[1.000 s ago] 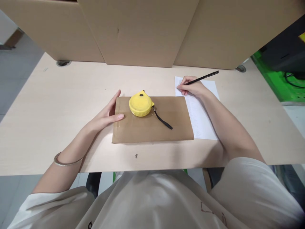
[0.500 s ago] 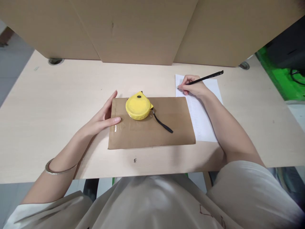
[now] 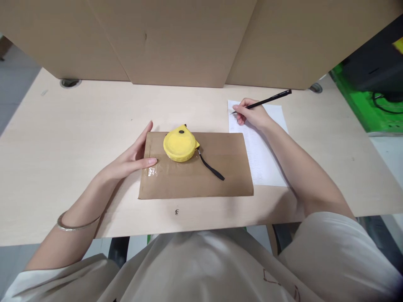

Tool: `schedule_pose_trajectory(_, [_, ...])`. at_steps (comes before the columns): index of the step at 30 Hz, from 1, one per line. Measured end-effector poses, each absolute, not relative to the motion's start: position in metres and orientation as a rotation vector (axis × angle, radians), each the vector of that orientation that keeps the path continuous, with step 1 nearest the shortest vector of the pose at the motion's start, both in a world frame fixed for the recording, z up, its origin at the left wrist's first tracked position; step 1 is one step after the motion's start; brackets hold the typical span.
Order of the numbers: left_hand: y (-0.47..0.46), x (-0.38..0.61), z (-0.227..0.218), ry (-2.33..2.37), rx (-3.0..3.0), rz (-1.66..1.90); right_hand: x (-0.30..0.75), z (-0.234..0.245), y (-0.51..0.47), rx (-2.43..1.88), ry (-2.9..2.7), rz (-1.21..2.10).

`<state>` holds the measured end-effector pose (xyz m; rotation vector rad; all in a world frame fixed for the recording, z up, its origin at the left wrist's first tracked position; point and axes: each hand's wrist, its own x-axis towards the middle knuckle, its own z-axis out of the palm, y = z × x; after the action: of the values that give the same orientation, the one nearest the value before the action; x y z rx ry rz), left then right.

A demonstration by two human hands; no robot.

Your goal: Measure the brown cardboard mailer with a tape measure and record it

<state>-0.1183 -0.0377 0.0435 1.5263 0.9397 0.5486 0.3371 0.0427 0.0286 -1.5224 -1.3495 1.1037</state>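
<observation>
Black pen (image 3: 270, 99), held in the right hand (image 3: 255, 115): thumb and fingers are closed around it near the tip, with no slack showing. Its tip points to 8 o'clock, over the far left corner area of a white paper (image 3: 267, 163) (whether it touches is too fine to tell), and its other end slants toward 2 o'clock. Rows of small print run down the sheet, and the right forearm crosses its right side.

Taking the cardboard box (image 3: 189, 180) as the clock's centre, the pen and right hand sit at 2 o'clock and the paper at 3, partly hidden by the box. The left hand (image 3: 128, 161) is at 9, spread wide, thumb laid on the box's top and the fingers along its end (how firmly they press, I cannot tell). A bracelet (image 3: 74, 229) circles that forearm.

On the box, toward 10 o'clock, rests a yellow tape measure (image 3: 180, 146), its black strap (image 3: 215, 172) trailing toward 4.

Beneath everything is a pale desk (image 3: 78, 126). Brown cardboard panels (image 3: 182, 46) stand across 12 o'clock, and a green surface (image 3: 354, 107) shows out beyond 2.
</observation>
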Motion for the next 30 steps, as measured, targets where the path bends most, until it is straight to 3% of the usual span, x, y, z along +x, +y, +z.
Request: schedule_pose_trajectory(30, [-0.037, -0.122, 0.033, 0.95, 1.555, 0.614, 0.331, 0.02, 0.041, -1.594, -1.296, 0.99])
